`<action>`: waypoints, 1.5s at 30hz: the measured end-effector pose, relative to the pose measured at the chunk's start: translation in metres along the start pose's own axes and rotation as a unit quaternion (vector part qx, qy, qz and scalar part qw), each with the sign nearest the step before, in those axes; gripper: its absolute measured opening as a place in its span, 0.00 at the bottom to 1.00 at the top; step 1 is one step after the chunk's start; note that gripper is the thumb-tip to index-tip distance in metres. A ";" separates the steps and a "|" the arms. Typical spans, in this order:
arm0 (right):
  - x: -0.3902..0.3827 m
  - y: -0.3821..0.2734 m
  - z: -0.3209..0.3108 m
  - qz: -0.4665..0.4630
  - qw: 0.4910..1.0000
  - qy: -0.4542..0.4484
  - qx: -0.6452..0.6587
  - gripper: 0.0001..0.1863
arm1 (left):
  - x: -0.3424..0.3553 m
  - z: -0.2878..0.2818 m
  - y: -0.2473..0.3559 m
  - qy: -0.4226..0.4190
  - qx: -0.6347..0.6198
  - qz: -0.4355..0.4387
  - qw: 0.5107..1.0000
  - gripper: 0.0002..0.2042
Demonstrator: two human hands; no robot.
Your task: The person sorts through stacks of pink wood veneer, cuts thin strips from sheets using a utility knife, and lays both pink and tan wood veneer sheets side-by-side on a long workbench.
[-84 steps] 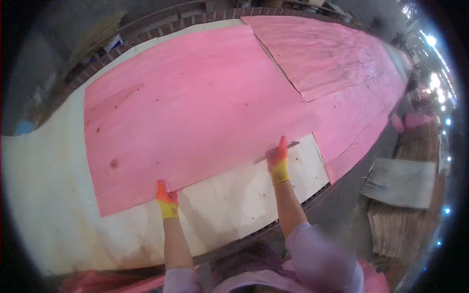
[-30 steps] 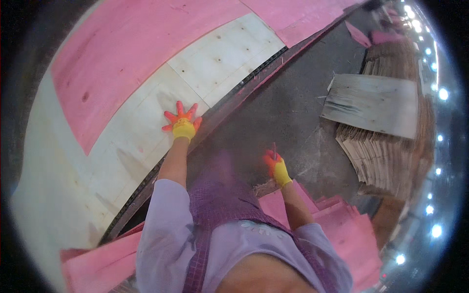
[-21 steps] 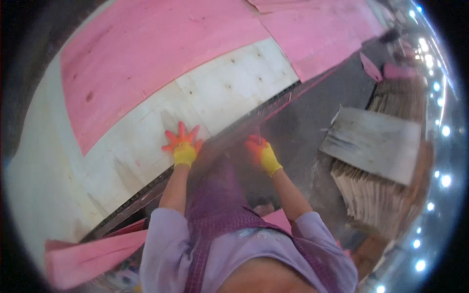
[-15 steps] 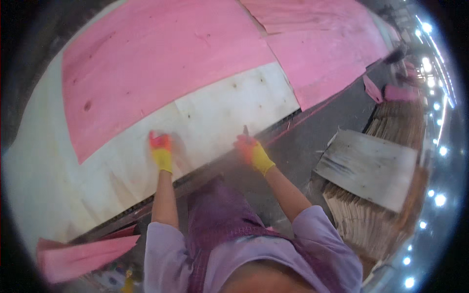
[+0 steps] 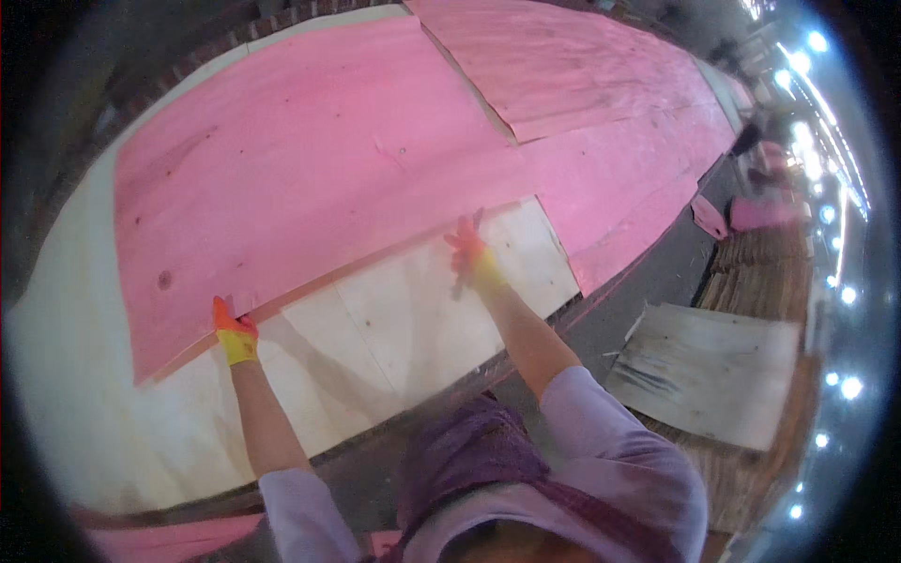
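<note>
A large pink veneer-like sheet (image 5: pixel 282 169) lies on pale sheets (image 5: pixel 413 319) across a broad work surface. My left hand (image 5: pixel 236 338), in an orange and yellow glove, is closed on the sheet's near edge toward the left, thumb on top; its other fingers are partly hidden. My gloved right hand (image 5: pixel 479 261) is farther right, at or just over the same edge, and blurred. A slim greyish thing sticks out by its fingertips and seems held, but its kind is unclear. Whether this hand touches the sheet cannot be told.
More pink sheets (image 5: pixel 582 84) overlap at the far right, one with a ragged edge. Right of me, stacked brown sheets (image 5: pixel 760 272) stand with a pale board (image 5: pixel 713 375) on top. Pink material (image 5: pixel 178 537) shows below the surface's near left edge.
Both hands have reached forward from the pale strip to the pink sheet's near edge, the left also moving left and closing on it. The view has shifted, so the surface appears lower.
</note>
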State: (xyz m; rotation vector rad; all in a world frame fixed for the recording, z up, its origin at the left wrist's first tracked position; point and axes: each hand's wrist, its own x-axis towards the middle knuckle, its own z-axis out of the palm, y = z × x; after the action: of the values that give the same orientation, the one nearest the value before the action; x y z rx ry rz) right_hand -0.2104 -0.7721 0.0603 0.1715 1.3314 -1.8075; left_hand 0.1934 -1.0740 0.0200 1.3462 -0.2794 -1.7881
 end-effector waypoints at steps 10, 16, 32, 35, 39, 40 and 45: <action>0.007 -0.063 0.161 -0.110 0.976 0.162 -0.091 0.10 | 0.061 -0.104 0.008 -0.009 0.001 0.012 1.000 0.11; -0.037 -0.116 0.209 -0.215 0.971 0.075 -0.080 0.08 | 0.023 -0.047 -0.028 -0.011 -0.093 0.066 0.993 0.16; -0.096 -0.146 0.173 -0.277 0.943 -0.091 -0.158 0.12 | -0.015 -0.056 -0.004 -0.156 -0.116 0.136 0.971 0.20; -0.067 -0.148 0.124 -0.082 0.994 -0.052 0.050 0.06 | -0.029 -0.010 -0.023 -0.139 -0.146 0.141 0.969 0.22; 0.006 -0.159 0.131 -0.207 0.978 0.029 0.013 0.06 | -0.008 0.047 -0.048 -0.054 -0.115 0.142 0.982 0.23; 0.026 -0.156 0.131 -0.208 0.976 0.064 -0.008 0.08 | -0.004 0.066 -0.049 -0.093 -0.103 0.143 0.980 0.22; 0.126 -0.120 0.109 -0.191 0.976 0.100 0.025 0.08 | 0.082 0.055 -0.072 -0.089 -0.137 0.098 0.982 0.22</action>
State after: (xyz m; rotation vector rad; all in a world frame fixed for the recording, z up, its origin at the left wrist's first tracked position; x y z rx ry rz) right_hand -0.3332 -0.9256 0.1217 0.1332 1.5416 -2.1937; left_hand 0.1062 -1.1067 -0.0589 0.9353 -0.2437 -1.7107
